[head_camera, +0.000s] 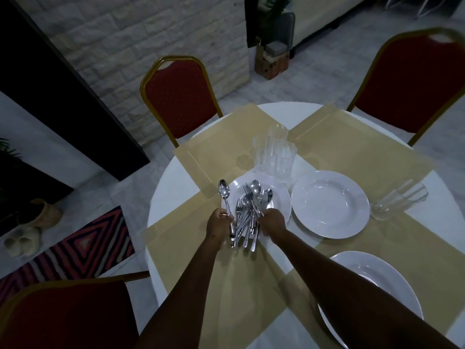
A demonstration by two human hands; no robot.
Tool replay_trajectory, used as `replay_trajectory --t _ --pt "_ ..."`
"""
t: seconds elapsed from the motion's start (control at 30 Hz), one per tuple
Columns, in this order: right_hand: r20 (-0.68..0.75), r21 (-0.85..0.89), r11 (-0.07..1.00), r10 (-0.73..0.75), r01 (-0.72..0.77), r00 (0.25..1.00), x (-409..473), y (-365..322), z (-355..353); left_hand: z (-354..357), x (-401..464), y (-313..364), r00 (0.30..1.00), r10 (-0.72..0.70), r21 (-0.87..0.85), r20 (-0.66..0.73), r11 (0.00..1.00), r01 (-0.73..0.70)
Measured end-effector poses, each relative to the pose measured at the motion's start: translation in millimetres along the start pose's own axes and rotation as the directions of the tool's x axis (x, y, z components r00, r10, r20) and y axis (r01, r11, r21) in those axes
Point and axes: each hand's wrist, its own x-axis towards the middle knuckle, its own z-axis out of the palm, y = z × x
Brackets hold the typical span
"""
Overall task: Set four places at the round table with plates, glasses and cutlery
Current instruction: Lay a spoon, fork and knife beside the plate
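Observation:
A round white table (176,187) carries several beige placemats (191,250). My left hand (219,225) grips a single spoon (224,195) by its handle, bowl pointing away from me. My right hand (273,221) is closed on a bundle of forks and spoons (249,207) that lies over a white plate (280,202). A second plate (329,204) sits to its right, and a third plate (377,280) is partly hidden under my right forearm. Clear glasses (278,152) stand clustered behind the plates. One more glass (400,200) lies on its side at the right.
Red padded chairs with gold frames stand at the far left (180,96), far right (412,84) and near left (65,313). A striped rug (83,250) and a basket (45,214) lie on the floor at left.

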Motion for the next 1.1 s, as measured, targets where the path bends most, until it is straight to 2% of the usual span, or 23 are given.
replay_trajectory --t 0.13,0.23,0.33,0.47,0.7,0.93,1.1 --pt "0.016 0.105 0.994 -0.015 0.013 1.000 -17.6 -4.4 -24.1 5.7 -14.4 3.9 0.998 -0.021 -0.007 0.052 1.000 0.021" --pt "-0.013 0.238 0.971 -0.027 0.029 1.000 -39.0 -5.6 -55.4 15.9 -28.3 12.1 0.991 0.025 0.035 0.131 0.999 -0.030" --pt "-0.073 0.223 0.971 -0.067 0.082 0.995 -60.4 -1.4 -88.7 34.2 -43.7 24.0 0.966 0.056 0.054 0.252 0.996 -0.072" --pt "-0.187 0.180 0.980 -0.049 0.084 0.981 -81.6 18.2 -130.9 68.9 -71.2 47.2 0.909 0.062 -0.056 0.413 0.998 -0.043" --pt "-0.328 0.185 0.980 -0.010 0.075 0.945 -117.5 70.3 -185.5 113.7 -100.1 60.9 0.832 0.094 -0.042 0.546 0.995 -0.085" --pt "-0.443 0.003 0.998 0.062 -0.067 0.895 -130.1 162.6 -232.2 153.1 -117.7 54.0 0.815 0.066 -0.021 0.576 0.998 -0.066" --pt "-0.433 -0.182 0.979 0.005 -0.093 0.901 -131.5 219.7 -267.6 181.6 -128.5 44.1 0.828 0.052 0.003 0.558 0.998 -0.065"
